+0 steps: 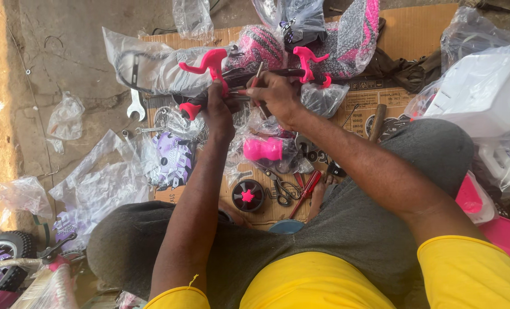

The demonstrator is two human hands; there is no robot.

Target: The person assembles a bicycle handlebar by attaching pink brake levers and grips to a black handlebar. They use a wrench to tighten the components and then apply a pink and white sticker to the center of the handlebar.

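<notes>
Near you: grey-trousered knees, then on the cardboard [415, 28] a small black wheel [247, 195], scissors [282, 189], a red-handled screwdriver [307, 191] and a pink grip [262, 149].

Your left hand [218, 109] is closed around the left end of the handlebar [266, 74], just under the pink brake lever [209, 62]. The bar's long axis runs left-right across your view, held off the floor in front of both hands.

Your right hand [278, 94] sits just beside the left, nearer the bar's middle. Its fingers [265, 82] pinch a slim tool [257, 75] against the bar; tip contact is hidden.

Beyond: second pink lever [306, 60], bagged pink parts. A wrench [135, 105] lies on the floor, left.
</notes>
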